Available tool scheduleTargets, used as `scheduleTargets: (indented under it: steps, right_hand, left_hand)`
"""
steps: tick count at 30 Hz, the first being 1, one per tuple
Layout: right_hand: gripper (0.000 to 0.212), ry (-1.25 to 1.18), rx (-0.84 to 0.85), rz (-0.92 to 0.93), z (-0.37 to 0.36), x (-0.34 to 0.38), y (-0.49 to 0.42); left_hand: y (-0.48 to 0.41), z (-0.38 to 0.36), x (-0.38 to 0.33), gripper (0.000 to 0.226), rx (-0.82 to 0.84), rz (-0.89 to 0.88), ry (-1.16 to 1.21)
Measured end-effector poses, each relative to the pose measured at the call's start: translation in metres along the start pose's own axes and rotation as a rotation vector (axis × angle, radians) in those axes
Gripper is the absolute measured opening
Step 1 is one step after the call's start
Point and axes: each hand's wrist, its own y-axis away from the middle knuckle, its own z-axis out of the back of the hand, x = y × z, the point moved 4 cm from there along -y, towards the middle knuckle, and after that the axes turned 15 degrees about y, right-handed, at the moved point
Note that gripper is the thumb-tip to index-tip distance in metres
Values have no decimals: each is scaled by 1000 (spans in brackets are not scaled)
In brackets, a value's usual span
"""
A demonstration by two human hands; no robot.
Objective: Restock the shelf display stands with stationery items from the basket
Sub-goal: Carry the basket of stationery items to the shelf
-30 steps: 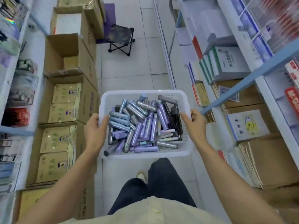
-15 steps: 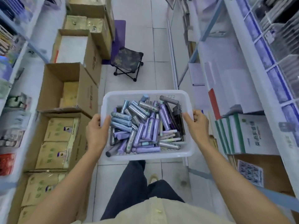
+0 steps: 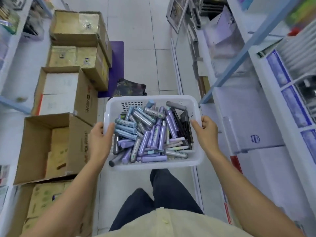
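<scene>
A white plastic basket point(image 3: 153, 165) is carried at waist height over the aisle floor. It is piled with several stationery tubes point(image 3: 153, 135) in purple, light blue, silver and black. My left hand point(image 3: 100, 139) grips the basket's left rim, thumb inside the wall. My right hand point(image 3: 206, 132) grips the right rim the same way. White shelf display stands point(image 3: 287, 69) with clear dividers line the right side of the aisle.
Open and closed cardboard boxes point(image 3: 56, 147) are stacked along the left of the aisle. A folding stool point(image 3: 130, 88) on a purple mat stands just beyond the basket. White shelving point(image 3: 10, 40) runs along the far left. A tiled floor strip point(image 3: 142, 40) leads ahead.
I have walked forward along the aisle with the basket. The boxes and the stool have come closer, and other parts of the right shelving show. Both hands keep the same grip.
</scene>
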Motion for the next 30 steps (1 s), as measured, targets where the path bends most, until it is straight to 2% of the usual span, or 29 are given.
scheduleTargets:
  steps: [8, 17, 20, 24, 27, 30]
  right_hand:
    - [41, -32, 40, 28, -24, 68, -174]
    - [34, -19, -29, -8, -37, 120, -326]
    - [38, -33, -54, -24, -33, 132, -383]
    - [23, -64, -46, -50, -27, 143, -465]
    - [31, -75, -78, -54, -20, 151, -520]
    - [36, -96, -79, -85, -20, 154, -566]
  left_hand:
    - [-158, -52, -50, 30, -48, 21, 16]
    - [-327, -117, -112, 36, 25, -49, -37]
    - [-380, -153, -135, 34, 49, -63, -38]
    - [-442, -201, -162, 30, 62, -57, -30]
    - [-485, -232, -179, 36, 71, -67, -23]
    - [-525, -261, -200, 32, 91, -82, -48]
